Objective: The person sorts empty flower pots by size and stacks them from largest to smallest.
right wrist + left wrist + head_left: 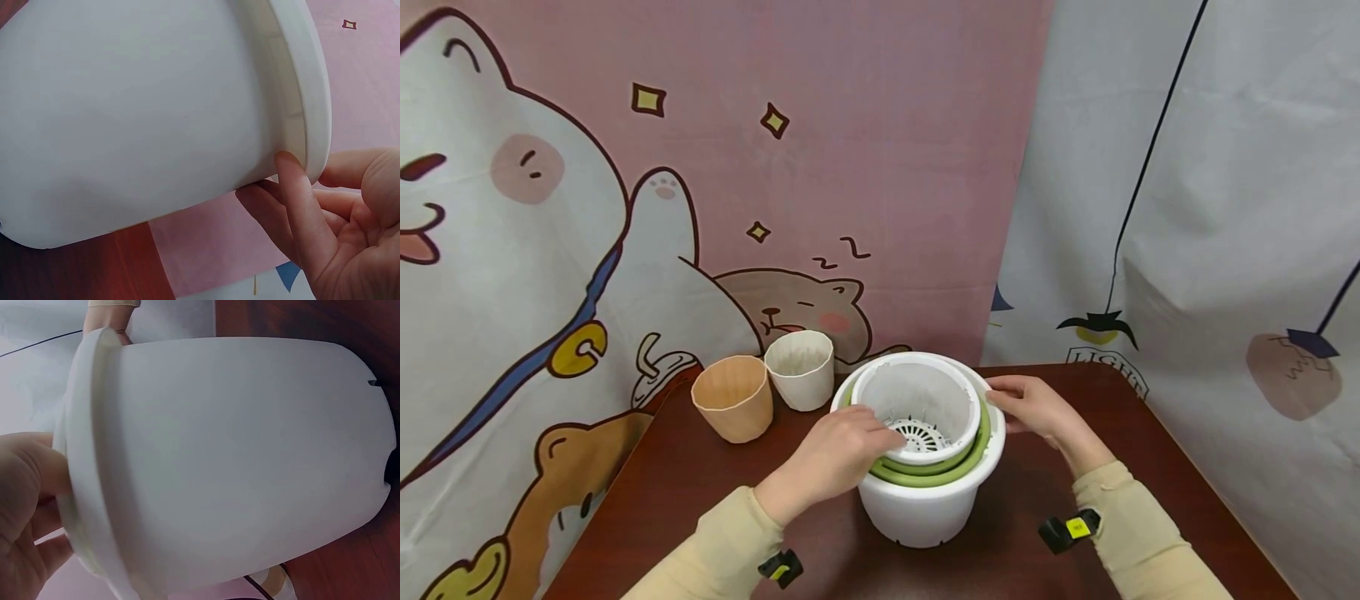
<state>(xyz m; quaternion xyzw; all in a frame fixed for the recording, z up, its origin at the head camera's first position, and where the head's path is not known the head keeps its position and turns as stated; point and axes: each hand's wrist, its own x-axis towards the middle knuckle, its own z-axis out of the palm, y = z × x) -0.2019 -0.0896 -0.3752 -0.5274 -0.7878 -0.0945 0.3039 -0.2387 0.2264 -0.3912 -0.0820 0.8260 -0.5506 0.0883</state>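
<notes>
A large white flowerpot (917,512) stands upright on the table. Nested inside it are green pot rims (925,480) and, innermost, a smaller white flowerpot (917,387) with a slotted base. From the left, my left hand (842,446) reaches over the big rim and pinches the small white pot's near-left edge, fingertips inside it. In the left wrist view its fingers (50,472) sit behind the outer rim. My right hand (1033,404) pinches the large pot's rim on the right; the right wrist view shows a finger (303,206) under the lip.
At the back left stand a peach-coloured pot (733,412) and a cream pot (801,379), side by side. The dark red-brown table (1060,533) ends at printed cloth walls, pink behind (887,167) and pale on the right (1225,208).
</notes>
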